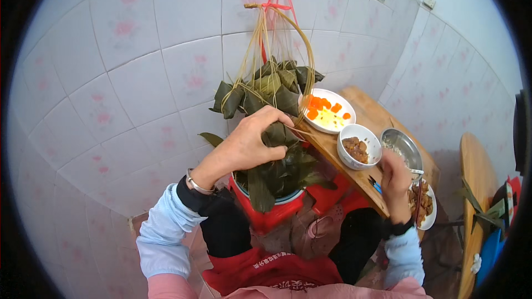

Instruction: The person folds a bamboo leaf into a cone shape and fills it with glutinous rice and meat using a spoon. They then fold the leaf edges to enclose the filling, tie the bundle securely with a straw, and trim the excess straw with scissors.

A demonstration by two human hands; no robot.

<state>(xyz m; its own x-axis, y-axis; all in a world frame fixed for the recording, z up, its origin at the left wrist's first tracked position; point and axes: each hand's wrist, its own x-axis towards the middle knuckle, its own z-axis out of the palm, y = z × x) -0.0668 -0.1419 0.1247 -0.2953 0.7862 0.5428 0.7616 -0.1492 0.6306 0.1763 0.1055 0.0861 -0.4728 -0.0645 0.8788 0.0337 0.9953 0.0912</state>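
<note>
My left hand [253,137] grips a dumpling wrapped in dark green leaves [276,135], its thumb and fingers around the sides. A thin straw-coloured strand [305,132] stretches rightward from this dumpling towards the table edge. Below it, loose long leaves [262,189] lie over a basin [286,200] on a red stool [266,218]. My right hand [395,180] is raised by the table's front edge, motion-blurred with curled fingers; whether it holds the strand's end cannot be seen. Just above hangs a bunch of tied leaf dumplings [266,85].
On the wooden table [370,106] stand a plate of orange egg yolks [328,110], a bowl of brown filling [358,149], a metal bowl [402,143] and a plate of meat with chopsticks [422,203]. Blue-handled scissors [376,185] lie near the edge. A tiled wall [187,70] rises behind.
</note>
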